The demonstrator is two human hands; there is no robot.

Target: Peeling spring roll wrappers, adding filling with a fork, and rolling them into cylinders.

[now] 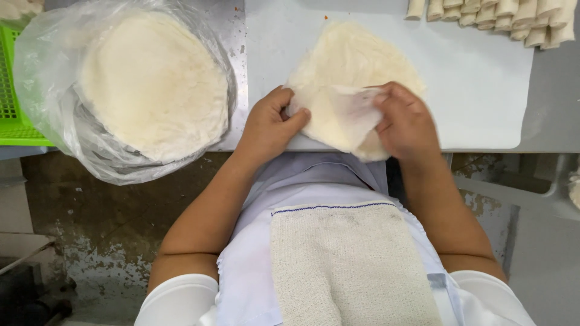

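Observation:
A thin round pale wrapper sheet (356,54) lies on a white cutting board (483,90) in front of me. Its near edge is folded up over the middle. My left hand (269,124) pinches the left side of that fold between thumb and fingers. My right hand (408,121) presses on the right side of the folded flap, fingers curled over it. What lies under the fold is hidden.
A stack of round wrappers (154,81) sits in a clear plastic bag (42,90) at the left, hanging over the steel table edge. A green basket (12,102) is at far left. Several finished rolls (501,15) line the top right. A beige cloth (350,265) covers my lap.

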